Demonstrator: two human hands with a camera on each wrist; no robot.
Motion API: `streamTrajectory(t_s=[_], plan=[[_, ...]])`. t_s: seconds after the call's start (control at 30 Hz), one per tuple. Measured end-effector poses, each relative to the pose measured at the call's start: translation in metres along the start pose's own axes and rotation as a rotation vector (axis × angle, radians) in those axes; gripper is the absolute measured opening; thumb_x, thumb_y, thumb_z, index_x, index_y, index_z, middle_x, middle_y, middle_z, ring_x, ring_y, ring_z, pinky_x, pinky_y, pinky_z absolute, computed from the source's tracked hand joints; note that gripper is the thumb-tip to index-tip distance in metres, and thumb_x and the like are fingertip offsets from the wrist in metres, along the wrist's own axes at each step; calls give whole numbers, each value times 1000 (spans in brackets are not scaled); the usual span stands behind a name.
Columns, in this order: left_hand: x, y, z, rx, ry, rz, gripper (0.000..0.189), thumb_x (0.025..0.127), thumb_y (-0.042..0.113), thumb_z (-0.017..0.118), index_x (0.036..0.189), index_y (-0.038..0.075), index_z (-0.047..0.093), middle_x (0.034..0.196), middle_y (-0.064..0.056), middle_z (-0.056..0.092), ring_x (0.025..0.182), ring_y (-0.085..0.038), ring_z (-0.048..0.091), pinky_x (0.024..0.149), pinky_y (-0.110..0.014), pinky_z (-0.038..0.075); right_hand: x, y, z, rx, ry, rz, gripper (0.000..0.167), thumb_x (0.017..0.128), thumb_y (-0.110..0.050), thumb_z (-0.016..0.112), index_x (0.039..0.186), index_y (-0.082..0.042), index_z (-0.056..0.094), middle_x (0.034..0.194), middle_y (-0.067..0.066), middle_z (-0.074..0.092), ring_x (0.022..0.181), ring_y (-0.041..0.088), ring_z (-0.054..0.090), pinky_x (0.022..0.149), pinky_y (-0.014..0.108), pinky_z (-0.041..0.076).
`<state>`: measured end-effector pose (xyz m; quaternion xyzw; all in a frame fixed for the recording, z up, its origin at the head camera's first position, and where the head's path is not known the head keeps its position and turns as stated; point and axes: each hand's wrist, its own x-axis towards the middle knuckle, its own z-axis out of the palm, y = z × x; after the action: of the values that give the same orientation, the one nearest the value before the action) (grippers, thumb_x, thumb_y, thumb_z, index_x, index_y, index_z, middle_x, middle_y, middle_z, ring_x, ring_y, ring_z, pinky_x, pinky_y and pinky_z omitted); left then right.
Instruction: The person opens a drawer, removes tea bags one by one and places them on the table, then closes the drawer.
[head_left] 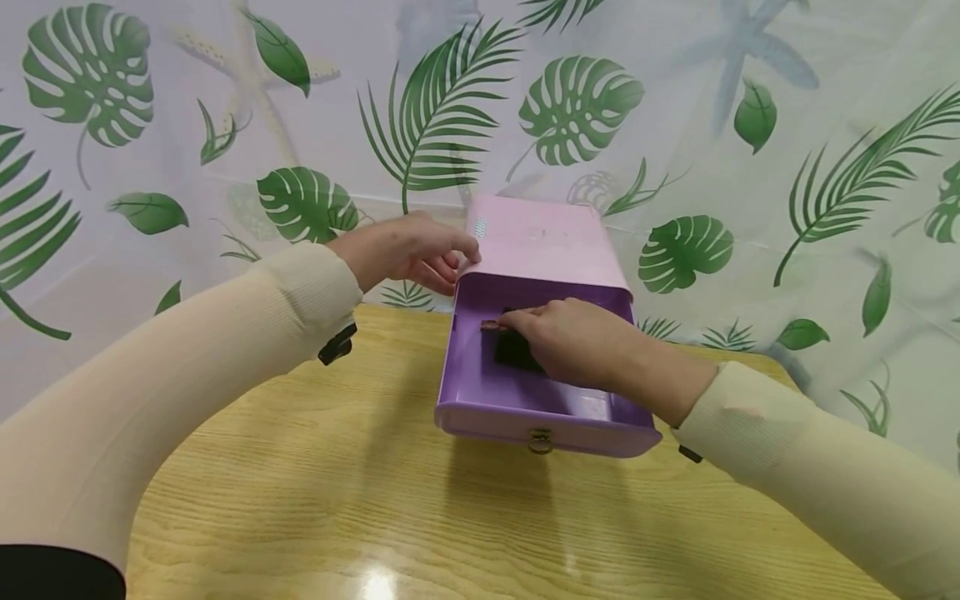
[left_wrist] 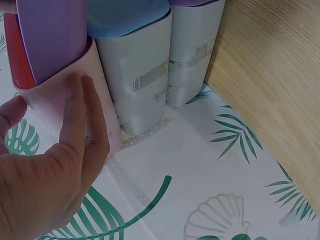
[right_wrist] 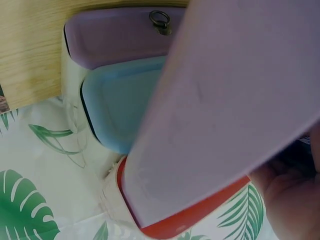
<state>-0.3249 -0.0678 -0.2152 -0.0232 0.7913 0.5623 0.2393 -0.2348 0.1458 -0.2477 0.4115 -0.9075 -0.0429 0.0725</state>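
A pink drawer cabinet point(head_left: 547, 237) has its top purple drawer point(head_left: 480, 392) pulled out toward me, with a ring pull on its front. My left hand point(head_left: 420, 250) rests against the cabinet's upper left edge. In the left wrist view its fingers point(left_wrist: 75, 117) lie along the side wall, the thumb at the edge. My right hand point(head_left: 577, 342) reaches into the drawer, thumb and fingertips pinching a small brown piece point(head_left: 491, 326). A dark flat thing point(head_left: 513, 354) lies beneath and beside those fingers, partly hidden; its kind is unclear.
A blue drawer point(right_wrist: 120, 100) and a lower purple drawer point(right_wrist: 115, 37) with a ring pull stay closed below. The cabinet stands on a wood-grain table point(head_left: 315, 492). Behind it hangs a white leaf-printed cloth point(head_left: 675, 167).
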Motion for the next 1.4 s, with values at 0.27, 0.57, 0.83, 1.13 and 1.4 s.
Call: streamTrajectory(t_s=[0.27,0.57,0.83,1.13,1.4], plan=[[-1,1,0,6,10,-3,45,90,15,69,128,-2,50,115,-16,53,80,-21,61,92,-37,59,-6,5,-9,-18,60,11,33,94,-2,58,127,-8,64,111,8,74,84,24,72,78,44,60],[-1,1,0,21,22,-1,38,90,16,69,120,0,52,110,-15,54,80,-21,62,91,-38,60,-18,13,-16,-24,145,-19,32,93,-5,61,125,-7,66,114,7,74,90,25,73,78,44,60],[-2,1,1,20,12,7,37,92,15,68,122,0,53,110,-16,54,78,-21,62,93,-38,58,-29,20,-24,-7,209,-45,30,92,-3,64,122,-6,65,111,12,74,89,29,73,75,45,60],[-2,0,0,14,12,12,34,92,16,68,119,0,54,107,-15,55,76,-20,62,90,-38,60,-42,31,-38,-42,319,-64,28,90,-2,63,118,-5,66,102,12,75,77,27,71,69,47,59],[-1,0,0,0,1,11,32,93,14,68,117,-1,52,107,-15,54,76,-20,62,92,-38,59,-54,46,-41,-78,346,-14,30,89,-1,60,118,-6,66,102,13,75,76,27,71,68,47,58]])
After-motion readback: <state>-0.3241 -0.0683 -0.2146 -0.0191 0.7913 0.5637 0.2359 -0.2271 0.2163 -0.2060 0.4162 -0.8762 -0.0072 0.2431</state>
